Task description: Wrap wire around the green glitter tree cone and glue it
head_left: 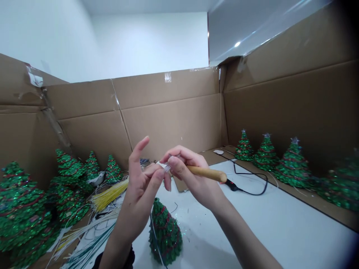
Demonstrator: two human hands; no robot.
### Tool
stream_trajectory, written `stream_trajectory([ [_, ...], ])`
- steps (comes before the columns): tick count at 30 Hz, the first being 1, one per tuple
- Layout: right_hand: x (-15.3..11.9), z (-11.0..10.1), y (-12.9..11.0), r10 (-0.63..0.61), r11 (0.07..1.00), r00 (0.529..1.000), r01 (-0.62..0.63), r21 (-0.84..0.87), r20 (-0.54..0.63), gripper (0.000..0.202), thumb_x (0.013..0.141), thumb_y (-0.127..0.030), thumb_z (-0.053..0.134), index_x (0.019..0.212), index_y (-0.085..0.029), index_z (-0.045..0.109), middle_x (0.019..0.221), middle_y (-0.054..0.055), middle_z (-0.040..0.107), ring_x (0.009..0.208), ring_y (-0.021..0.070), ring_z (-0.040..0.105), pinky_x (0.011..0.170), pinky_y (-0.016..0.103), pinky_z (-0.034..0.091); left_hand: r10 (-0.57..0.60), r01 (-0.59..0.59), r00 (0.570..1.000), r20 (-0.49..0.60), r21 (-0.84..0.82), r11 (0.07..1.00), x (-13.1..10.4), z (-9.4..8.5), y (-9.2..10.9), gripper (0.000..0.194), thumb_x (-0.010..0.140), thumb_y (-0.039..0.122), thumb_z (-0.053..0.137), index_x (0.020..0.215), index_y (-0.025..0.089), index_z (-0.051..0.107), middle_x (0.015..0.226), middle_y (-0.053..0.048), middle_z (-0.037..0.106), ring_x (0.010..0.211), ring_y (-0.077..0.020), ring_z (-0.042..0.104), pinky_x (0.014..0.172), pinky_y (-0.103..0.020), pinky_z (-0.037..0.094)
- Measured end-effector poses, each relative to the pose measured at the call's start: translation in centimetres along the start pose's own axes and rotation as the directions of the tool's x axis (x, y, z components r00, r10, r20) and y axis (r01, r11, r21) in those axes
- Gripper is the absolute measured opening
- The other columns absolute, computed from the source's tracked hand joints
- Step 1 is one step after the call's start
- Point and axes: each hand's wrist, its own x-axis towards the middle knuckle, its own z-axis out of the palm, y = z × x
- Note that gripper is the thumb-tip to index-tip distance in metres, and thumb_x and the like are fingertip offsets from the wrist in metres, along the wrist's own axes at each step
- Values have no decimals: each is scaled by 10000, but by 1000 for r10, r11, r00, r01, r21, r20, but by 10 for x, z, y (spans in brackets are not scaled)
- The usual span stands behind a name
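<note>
My left hand (143,183) pinches a small whitish, see-through piece (166,167) between thumb and fingers, its index finger raised. My right hand (193,175) meets it there, fingertips closed round the same spot. A tool with a round wooden handle (209,173) lies in my right hand, its end pointing right; the working tip is hidden by the fingers. Below the hands, a small green Christmas tree (165,235) with red garland stands on the white tabletop (207,235). A thin strand runs down across its left side.
Decorated green trees crowd the left (22,205), near yellow wires (109,196) and teal wires (92,243). Star-topped trees (293,164) line the right. A black cable (263,188) lies on the table at right. Cardboard walls (174,119) enclose the back and sides.
</note>
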Motion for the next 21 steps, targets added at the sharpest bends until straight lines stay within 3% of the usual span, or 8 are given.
stream_trajectory([
  [4, 0, -5, -3, -4, 997, 994, -4, -75, -105, 221, 872, -399, 505, 830, -195, 578, 585, -30, 540, 548, 99, 528, 548, 240, 443, -41, 41, 998, 47, 3, 999, 0, 1, 0, 448, 943, 373, 355, 1374, 275, 285, 662, 4, 586, 610, -158, 562, 648, -321, 486],
  [8, 2, -13, -1, -44, 983, 976, 4, -185, -212, 229, 849, -401, 541, 802, -188, 611, 686, -4, 577, 586, 86, 493, 544, 216, 404, -115, 108, 980, 162, 51, 993, 0, 1, 1, 276, 944, 398, 357, 1075, 230, 533, 545, 44, 480, 532, -128, 464, 547, -267, 391],
  [11, 3, -15, 1, -4, 991, 984, -21, -135, -180, 228, 836, -403, 555, 909, -196, 617, 613, -32, 523, 558, 85, 467, 526, 212, 384, -118, 105, 980, 161, 88, 991, 0, 2, 2, 265, 946, 400, 351, 902, 222, 543, 526, 58, 422, 502, -115, 406, 514, -250, 338],
  [14, 5, -13, 2, 52, 996, 996, -57, -68, -78, 250, 831, -410, 557, 926, -186, 617, 607, -35, 505, 592, 95, 496, 561, 225, 409, -62, 44, 990, 130, 136, 990, 1, 3, 1, 280, 954, 353, 341, 770, 215, 501, 547, 49, 451, 532, -118, 428, 542, -246, 347],
  [16, 5, -10, 3, 70, 995, 996, -74, -61, -59, 265, 842, -420, 538, 840, -170, 627, 599, -29, 492, 587, 93, 491, 565, 231, 409, 37, -60, 995, 91, 263, 963, 2, 4, 0, 307, 950, 294, 352, 687, 203, 480, 604, 22, 503, 599, -131, 468, 580, -254, 359],
  [18, 4, -8, 3, 79, 995, 990, -86, -56, -117, 279, 844, -424, 537, 805, -165, 635, 547, -45, 434, 522, 78, 432, 516, 223, 374, 224, -219, 973, 44, 471, 855, 4, 4, -3, 266, 930, 234, 393, 702, 197, 525, 671, -8, 548, 673, -155, 493, 621, -273, 360],
  [19, 3, -7, 3, 87, 995, 983, -95, -42, -160, 272, 838, -421, 549, 821, -165, 641, 518, -59, 392, 486, 71, 388, 480, 218, 343, 344, -301, 938, 40, 582, 755, 5, 4, -5, 216, 914, 205, 422, 748, 199, 559, 691, -17, 565, 703, -170, 499, 641, -286, 359],
  [21, 2, -4, 4, 121, 993, 963, -121, 14, -242, 261, 822, -415, 579, 882, -169, 643, 479, -83, 313, 433, 62, 296, 418, 212, 268, 551, -427, 829, 96, 746, 512, 7, 3, -8, 135, 877, 147, 477, 858, 210, 595, 718, -22, 608, 751, -198, 505, 686, -314, 353],
])
